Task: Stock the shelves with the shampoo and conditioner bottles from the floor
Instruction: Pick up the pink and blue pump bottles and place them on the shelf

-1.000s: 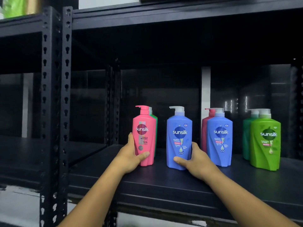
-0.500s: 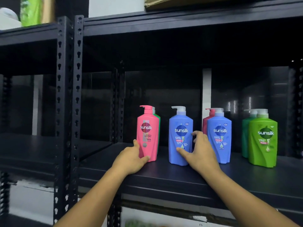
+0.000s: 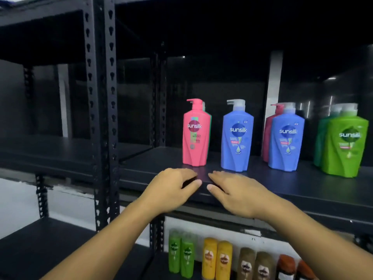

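A pink pump bottle (image 3: 195,134) and a blue pump bottle (image 3: 237,138) stand upright on the black shelf (image 3: 302,184), a green one partly hidden behind the pink. Further right stand a second blue bottle (image 3: 286,140) with a dark pink one behind it, and a green bottle (image 3: 346,142) with another behind. My left hand (image 3: 171,188) and my right hand (image 3: 236,193) hover at the shelf's front edge, just in front of the pink and blue bottles, fingers loosely curled and holding nothing.
On the shelf below stand smaller bottles: green (image 3: 181,255), yellow (image 3: 217,259), brown (image 3: 254,265) and orange-capped (image 3: 292,267). A perforated black upright post (image 3: 102,118) divides this rack from the bare rack (image 3: 50,150) to the left. Another shelf board hangs overhead.
Both hands have let go of the pink and blue bottles and drawn back to the shelf's front edge. The view has tilted down, revealing the lower shelf.
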Tool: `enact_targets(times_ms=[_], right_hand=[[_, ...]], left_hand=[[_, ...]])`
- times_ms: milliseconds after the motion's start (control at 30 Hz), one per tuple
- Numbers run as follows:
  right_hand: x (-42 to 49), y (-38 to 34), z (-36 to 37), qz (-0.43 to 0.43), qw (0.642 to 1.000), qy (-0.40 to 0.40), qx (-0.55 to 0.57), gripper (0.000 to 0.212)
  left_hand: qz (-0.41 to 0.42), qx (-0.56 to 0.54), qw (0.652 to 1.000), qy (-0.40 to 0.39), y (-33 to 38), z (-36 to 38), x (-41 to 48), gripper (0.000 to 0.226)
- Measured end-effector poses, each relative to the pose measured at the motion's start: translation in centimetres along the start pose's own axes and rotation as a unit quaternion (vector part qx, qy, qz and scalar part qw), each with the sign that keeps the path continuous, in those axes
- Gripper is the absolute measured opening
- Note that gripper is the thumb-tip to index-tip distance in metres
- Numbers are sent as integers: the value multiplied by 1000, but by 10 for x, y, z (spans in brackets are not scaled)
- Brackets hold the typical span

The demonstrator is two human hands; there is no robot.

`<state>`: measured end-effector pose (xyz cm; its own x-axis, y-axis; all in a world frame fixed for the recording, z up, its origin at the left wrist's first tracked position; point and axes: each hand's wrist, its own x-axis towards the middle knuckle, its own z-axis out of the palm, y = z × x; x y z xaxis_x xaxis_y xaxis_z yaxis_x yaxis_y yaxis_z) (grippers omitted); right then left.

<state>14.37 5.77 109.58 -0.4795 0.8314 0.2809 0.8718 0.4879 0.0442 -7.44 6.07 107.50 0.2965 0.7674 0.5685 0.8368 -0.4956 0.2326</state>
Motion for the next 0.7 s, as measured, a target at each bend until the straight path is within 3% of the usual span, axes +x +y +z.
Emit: enact_targets(times_ms=[167,267,467,700], right_hand=[[-46,-20,16,-57,994,67,57,60],[-82,-33,41,-66,988,53,126,57],[-148,-59,156,-35,971,-147,187,65],[-239,-94,327,42,883,-361,297,52]], left_hand=[[45,-93,991,82,10,16,-54,42],[29,-122,991,48,8,41,-95,46],[-61,-150,981,-111,-6,126,-203,55],[-216,-187,906,-312,-15,237,-348,50]])
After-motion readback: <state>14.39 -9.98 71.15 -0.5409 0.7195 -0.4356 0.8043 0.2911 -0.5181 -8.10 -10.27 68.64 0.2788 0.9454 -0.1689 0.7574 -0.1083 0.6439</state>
